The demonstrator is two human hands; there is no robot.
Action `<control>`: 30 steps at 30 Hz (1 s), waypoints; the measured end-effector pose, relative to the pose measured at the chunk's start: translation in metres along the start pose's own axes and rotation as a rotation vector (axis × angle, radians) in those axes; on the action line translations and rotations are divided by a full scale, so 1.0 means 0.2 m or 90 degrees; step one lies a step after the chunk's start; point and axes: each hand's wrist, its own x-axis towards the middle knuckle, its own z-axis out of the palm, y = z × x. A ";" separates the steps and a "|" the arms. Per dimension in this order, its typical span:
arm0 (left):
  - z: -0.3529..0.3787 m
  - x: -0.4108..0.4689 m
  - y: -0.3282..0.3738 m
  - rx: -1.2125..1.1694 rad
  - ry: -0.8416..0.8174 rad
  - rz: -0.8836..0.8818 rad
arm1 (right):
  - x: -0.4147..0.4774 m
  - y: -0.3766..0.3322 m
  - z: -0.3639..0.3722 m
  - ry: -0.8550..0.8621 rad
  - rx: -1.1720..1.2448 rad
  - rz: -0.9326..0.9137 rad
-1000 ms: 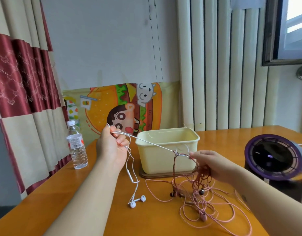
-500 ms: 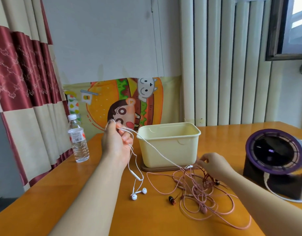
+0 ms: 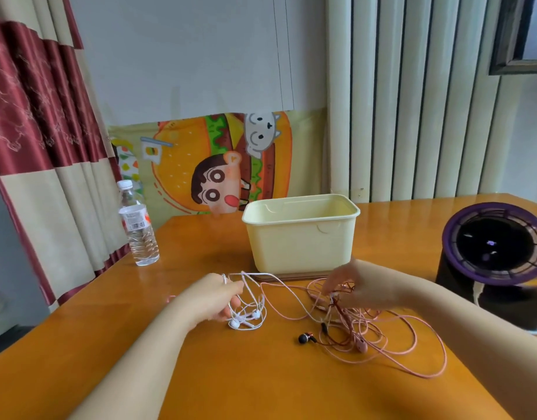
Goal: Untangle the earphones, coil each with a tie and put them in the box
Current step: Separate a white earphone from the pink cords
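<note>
Open box (image 3: 300, 244) on surface (image 3: 200, 374); its floor hidden.
Left hand (image 3: 214, 298) grips white earphones (image 3: 235, 324); right hand (image 3: 361, 286) pinches pink tangle (image 3: 362, 347).

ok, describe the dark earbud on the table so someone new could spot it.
Start at the cream box on the wooden table. In front of it, left of the pink cable tangle, lies the dark earbud: black with a coppery stem, unlike the white earbuds.
</note>
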 end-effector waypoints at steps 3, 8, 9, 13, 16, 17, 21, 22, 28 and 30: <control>-0.04 -0.03 0.02 0.299 0.014 0.038 | 0.00 0.00 0.00 0.008 -0.026 -0.015; -0.07 -0.12 0.12 0.475 0.163 0.058 | 0.01 0.03 0.00 0.077 -0.017 -0.025; -0.07 -0.13 0.15 0.485 0.210 0.074 | 0.01 0.03 -0.01 0.094 -0.009 -0.031; -0.02 -0.16 0.26 0.428 0.330 0.243 | 0.03 0.02 -0.05 0.157 0.034 -0.061; 0.09 -0.14 0.32 0.230 0.226 0.397 | 0.05 -0.01 -0.08 0.189 0.079 -0.089; 0.14 -0.13 0.34 0.178 0.184 0.425 | 0.06 -0.02 -0.08 0.197 0.092 -0.098; 0.29 -0.06 0.36 0.019 0.106 0.430 | 0.09 -0.06 -0.10 0.232 0.098 -0.149; 0.30 -0.04 0.35 -0.007 0.108 0.420 | 0.10 -0.06 -0.10 0.234 0.093 -0.156; 0.36 0.06 0.22 -0.324 0.025 0.297 | 0.15 -0.04 -0.12 0.069 0.123 -0.121; 0.38 0.07 0.19 -0.434 -0.014 0.251 | 0.16 -0.03 -0.12 0.011 0.169 -0.114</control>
